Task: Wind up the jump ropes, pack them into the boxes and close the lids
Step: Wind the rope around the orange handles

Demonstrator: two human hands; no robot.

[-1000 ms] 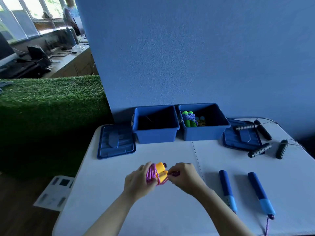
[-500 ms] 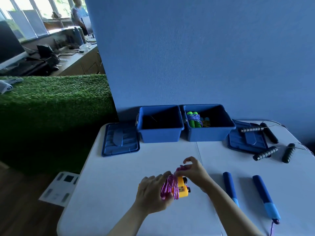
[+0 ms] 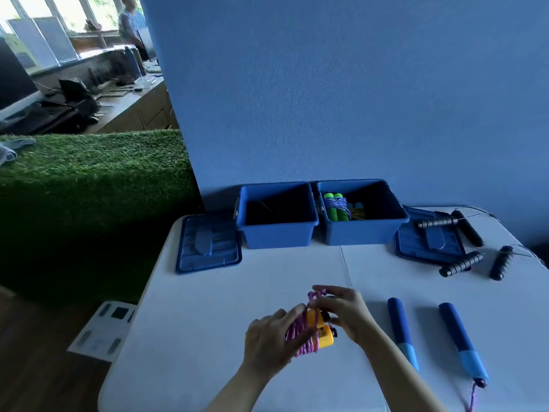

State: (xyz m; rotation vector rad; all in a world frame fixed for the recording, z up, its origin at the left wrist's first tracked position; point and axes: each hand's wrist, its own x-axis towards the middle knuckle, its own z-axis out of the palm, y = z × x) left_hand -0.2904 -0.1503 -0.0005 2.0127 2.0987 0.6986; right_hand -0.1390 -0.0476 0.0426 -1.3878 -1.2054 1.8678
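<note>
The left hand (image 3: 271, 341) is wrapped around a bundle of pink rope (image 3: 298, 333) wound on two yellow handles (image 3: 321, 328), low over the table (image 3: 208, 307) near its front middle. The right hand (image 3: 346, 312) is curled against the far side of the bundle, and a loop of the pink cord is pinched at its fingertips (image 3: 322, 291). The two hands are thus close together, both closed on the same rope.

At the back of the table, against the blue wall, two open blue boxes are set side by side and touching. The left box (image 3: 276, 233) is seen to be dark inside; whether anything lies in it cannot be told. In the right box (image 3: 361, 234) a wound rope with green handles (image 3: 337, 205) is packed, with something yellow just beside it.

Two lids are laid flat: one (image 3: 208, 243) at the table's left edge, just beside the left box, the other (image 3: 427, 243) just right of the right box. Open tabletop is left between the boxes and the hands, and to the left of the hands toward the rounded front corner.

To the right, two blue handles (image 3: 401, 325) are laid apart from each other, a purple cord trailing from the nearer end of the right one. Four black handles (image 3: 462, 263) with thin wire are scattered at the far right, one resting across the right lid.
</note>
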